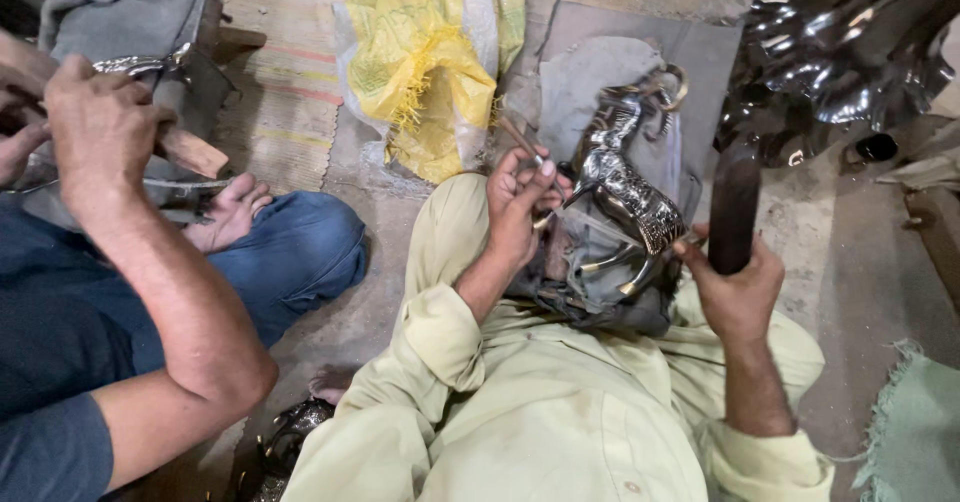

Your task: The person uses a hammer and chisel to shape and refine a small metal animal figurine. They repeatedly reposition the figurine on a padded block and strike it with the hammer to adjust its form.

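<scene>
**Silver horse worked on the lap, tool in one hand, mallet in the other**

Silver-toned metal, chased all over: the horse (628, 190) lies across a grey cloth (590, 82) on the person's lap, between the two hands. Its long axis runs on a slant from lower right, where the brassy legs stick out, up toward the head near the top of the cloth; the head points away from the person, toward the yellow bag (430, 52).

The left hand (518, 207) pinches a thin tool (520, 140), fingers closed round it, its tip at the horse's flank. The right hand (738, 287) is clenched round a dark, thick mallet handle (735, 207) held upright just beside the horse's rump.

Risks, as I judge them: the horse rests only on soft cloth and knees, so a blow could roll it and let the tool skid over the pattern or toward the left fingers. The legs look thin and could bend under a stray knock. A co-worker's arm (150, 262) sits near on the left; a wide swing could crowd it.
</scene>
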`<action>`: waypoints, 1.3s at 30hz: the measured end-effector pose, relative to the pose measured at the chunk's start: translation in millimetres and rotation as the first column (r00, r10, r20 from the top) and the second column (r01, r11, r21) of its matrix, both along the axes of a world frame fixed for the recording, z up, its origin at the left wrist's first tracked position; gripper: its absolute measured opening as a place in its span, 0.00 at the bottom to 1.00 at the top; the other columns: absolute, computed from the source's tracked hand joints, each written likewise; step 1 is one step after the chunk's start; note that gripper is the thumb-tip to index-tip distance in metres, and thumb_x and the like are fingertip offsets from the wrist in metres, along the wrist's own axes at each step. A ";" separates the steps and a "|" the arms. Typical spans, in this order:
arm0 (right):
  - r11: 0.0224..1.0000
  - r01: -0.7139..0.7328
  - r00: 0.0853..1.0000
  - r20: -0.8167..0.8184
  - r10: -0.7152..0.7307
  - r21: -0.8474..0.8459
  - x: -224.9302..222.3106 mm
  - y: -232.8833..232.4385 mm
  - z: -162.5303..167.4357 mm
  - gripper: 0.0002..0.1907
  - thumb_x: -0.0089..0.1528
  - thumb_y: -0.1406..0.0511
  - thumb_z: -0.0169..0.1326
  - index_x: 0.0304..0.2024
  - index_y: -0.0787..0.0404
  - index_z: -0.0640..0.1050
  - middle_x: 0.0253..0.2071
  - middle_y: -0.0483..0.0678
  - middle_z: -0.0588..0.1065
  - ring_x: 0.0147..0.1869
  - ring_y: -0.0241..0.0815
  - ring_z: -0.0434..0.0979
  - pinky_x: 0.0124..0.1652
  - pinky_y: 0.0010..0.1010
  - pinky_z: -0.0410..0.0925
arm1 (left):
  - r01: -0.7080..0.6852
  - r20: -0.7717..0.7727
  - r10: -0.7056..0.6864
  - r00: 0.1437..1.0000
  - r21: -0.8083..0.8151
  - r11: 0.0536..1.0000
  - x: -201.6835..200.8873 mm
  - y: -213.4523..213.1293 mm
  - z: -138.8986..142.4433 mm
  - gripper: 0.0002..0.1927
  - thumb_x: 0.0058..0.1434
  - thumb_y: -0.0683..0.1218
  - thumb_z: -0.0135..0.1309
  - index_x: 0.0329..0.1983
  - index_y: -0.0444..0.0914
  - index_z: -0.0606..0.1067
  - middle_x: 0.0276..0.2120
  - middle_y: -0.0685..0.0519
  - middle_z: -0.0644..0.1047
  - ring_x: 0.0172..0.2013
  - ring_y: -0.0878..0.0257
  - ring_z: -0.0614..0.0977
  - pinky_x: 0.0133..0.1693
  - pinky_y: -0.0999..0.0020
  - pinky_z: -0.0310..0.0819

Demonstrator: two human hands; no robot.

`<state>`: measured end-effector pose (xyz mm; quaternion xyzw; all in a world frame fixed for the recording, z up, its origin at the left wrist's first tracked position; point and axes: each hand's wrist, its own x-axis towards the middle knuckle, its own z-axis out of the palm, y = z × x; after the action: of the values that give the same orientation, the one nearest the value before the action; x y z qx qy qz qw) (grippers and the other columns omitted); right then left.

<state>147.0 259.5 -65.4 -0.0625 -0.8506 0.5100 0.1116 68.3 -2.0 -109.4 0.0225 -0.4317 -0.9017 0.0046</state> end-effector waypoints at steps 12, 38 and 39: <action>0.987 -0.148 0.976 0.150 0.157 -0.068 -10.6 13.5 12.5 0.24 0.53 0.65 0.72 0.50 0.65 0.80 0.36 0.40 0.78 0.34 0.26 0.71 0.33 0.22 0.66 | 0.164 -0.088 -0.210 0.974 -0.371 0.914 -12.8 -35.2 35.1 0.19 0.65 0.39 0.59 0.58 0.34 0.70 0.33 0.51 0.84 0.35 0.65 0.88 0.35 0.72 0.86; 0.973 -0.004 0.981 0.188 0.048 -0.229 49.3 -30.1 -1.9 0.22 0.52 0.57 0.71 0.41 0.64 0.81 0.30 0.38 0.79 0.32 0.28 0.76 0.33 0.22 0.71 | -0.101 -0.152 -0.144 0.978 -0.945 0.310 -8.0 -6.6 42.0 0.26 0.57 0.58 0.66 0.39 0.35 0.68 0.24 0.46 0.76 0.25 0.51 0.79 0.32 0.57 0.71; 0.971 -0.021 0.976 0.207 0.072 -0.239 49.9 -33.0 -3.8 0.21 0.52 0.58 0.71 0.41 0.64 0.81 0.30 0.38 0.79 0.31 0.27 0.75 0.33 0.22 0.70 | -0.125 -0.172 -0.170 0.970 -0.960 0.252 -6.8 -7.4 45.1 0.28 0.55 0.60 0.68 0.37 0.36 0.68 0.24 0.46 0.76 0.26 0.50 0.79 0.33 0.56 0.71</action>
<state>196.9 226.4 -69.2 -0.1099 -0.7924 0.6000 -0.0007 61.5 -9.4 -64.2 -0.1006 -0.8886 -0.4439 0.0566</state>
